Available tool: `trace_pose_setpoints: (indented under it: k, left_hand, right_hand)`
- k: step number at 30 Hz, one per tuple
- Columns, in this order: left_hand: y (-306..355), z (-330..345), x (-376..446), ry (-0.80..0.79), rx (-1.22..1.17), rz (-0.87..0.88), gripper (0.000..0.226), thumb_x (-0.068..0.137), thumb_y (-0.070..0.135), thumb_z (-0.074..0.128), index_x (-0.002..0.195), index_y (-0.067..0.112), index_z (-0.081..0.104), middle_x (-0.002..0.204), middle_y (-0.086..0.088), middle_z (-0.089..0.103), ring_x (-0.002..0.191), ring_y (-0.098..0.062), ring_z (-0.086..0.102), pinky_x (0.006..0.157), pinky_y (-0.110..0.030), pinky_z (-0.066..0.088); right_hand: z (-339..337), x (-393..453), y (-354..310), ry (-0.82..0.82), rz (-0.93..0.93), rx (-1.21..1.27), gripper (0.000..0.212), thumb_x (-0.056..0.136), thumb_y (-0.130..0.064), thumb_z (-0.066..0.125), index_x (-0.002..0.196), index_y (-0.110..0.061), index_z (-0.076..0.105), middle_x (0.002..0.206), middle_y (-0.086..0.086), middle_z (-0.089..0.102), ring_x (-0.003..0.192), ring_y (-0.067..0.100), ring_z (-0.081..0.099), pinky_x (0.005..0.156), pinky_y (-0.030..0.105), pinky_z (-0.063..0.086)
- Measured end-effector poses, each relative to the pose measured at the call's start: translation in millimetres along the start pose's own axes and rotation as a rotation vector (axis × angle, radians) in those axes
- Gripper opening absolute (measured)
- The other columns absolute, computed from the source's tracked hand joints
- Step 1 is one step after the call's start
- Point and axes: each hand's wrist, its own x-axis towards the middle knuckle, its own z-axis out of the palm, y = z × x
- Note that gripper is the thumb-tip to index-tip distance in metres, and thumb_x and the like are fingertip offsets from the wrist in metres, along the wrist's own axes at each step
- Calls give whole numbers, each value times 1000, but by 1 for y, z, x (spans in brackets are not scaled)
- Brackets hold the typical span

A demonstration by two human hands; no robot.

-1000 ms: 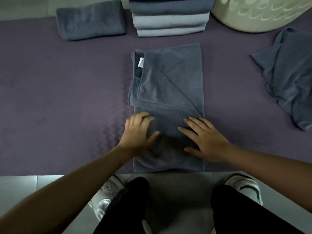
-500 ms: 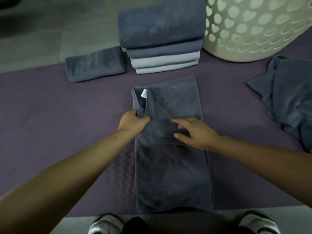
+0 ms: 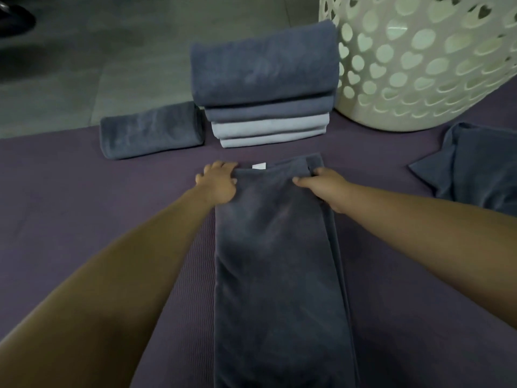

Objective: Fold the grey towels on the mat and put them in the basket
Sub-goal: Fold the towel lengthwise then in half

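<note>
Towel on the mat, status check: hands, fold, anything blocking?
Left hand and right hand grip far corners of the towel, a long strip on the mat. Basket far right. Nothing blocking.

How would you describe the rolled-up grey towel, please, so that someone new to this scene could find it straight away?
Start at the white plastic laundry basket with heart-shaped holes at the far right of the purple mat. Left of it stands a stack of folded grey towels, and left of that lies the rolled dark grey towel. It alone is a single low roll, apart from the hands.
</note>
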Motion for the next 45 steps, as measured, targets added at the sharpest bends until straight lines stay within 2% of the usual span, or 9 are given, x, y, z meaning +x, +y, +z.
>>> trace_pose_setpoints:
  k: [8,12,18,21,26,31,37,41,45]
  left_hand:
    - [-17,-10,12,76,-4,250,23,92,26,55,114,19,55,116,-2,55,117,-22,40,99,-32,17]
    - [-21,-21,15,-18,244,204,18,96,35,44,108,24,51,113,-1,55,123,-23,36,110,-43,5]
    - [-5,-21,27,111,499,133,23,98,24,38,113,16,53,122,-5,55,121,-25,36,112,-49,10]
    - [8,-5,29,134,436,-19,33,93,15,44,126,13,48,131,-8,49,125,-29,37,111,-52,16]
    - [17,11,26,286,394,-153,44,89,10,43,133,12,43,132,-8,49,125,-31,38,112,-57,16]
    - [17,18,23,417,-169,-304,29,93,12,47,119,18,57,127,-5,55,122,-27,40,99,-42,29]
    - [41,51,-12,733,-272,54,46,90,17,52,134,5,45,143,-19,37,131,-35,34,111,-45,29]
    - [23,107,-61,557,27,277,59,89,32,36,140,3,43,150,-25,31,140,-42,25,116,-54,15]
    - [-18,114,-55,343,115,193,69,91,56,23,153,27,11,161,-8,4,147,-30,-1,118,-48,-4]
  right_hand:
    - [0,-22,-3,264,-471,-369,7,96,-18,51,101,-14,50,98,0,58,90,16,53,69,22,36]
    - [1,-37,7,361,-618,-315,15,96,-15,51,108,-6,52,94,-1,57,87,14,53,66,15,33]
    - [-2,-12,2,429,-356,-370,12,98,-17,48,103,-6,50,101,10,57,92,21,52,68,20,31]
    - [-2,3,-3,363,-175,-495,32,99,-19,47,126,-3,48,127,15,54,116,29,51,83,29,39]
    - [-3,9,-5,402,-215,-517,28,100,-14,42,123,-1,49,122,17,56,108,28,53,76,26,36]
    - [-2,9,0,421,-239,-504,7,99,-15,40,101,-10,46,112,18,55,105,32,54,79,33,43]
    - [19,-3,7,707,-341,-723,40,91,-11,45,131,-10,41,134,16,40,121,35,40,99,39,29]
    - [40,-26,61,356,-957,-1122,55,92,-35,38,139,-8,44,146,15,41,136,33,34,112,43,18]
    - [30,-28,90,254,-769,-1333,70,92,-57,19,150,-17,20,157,15,16,145,30,13,116,42,3]
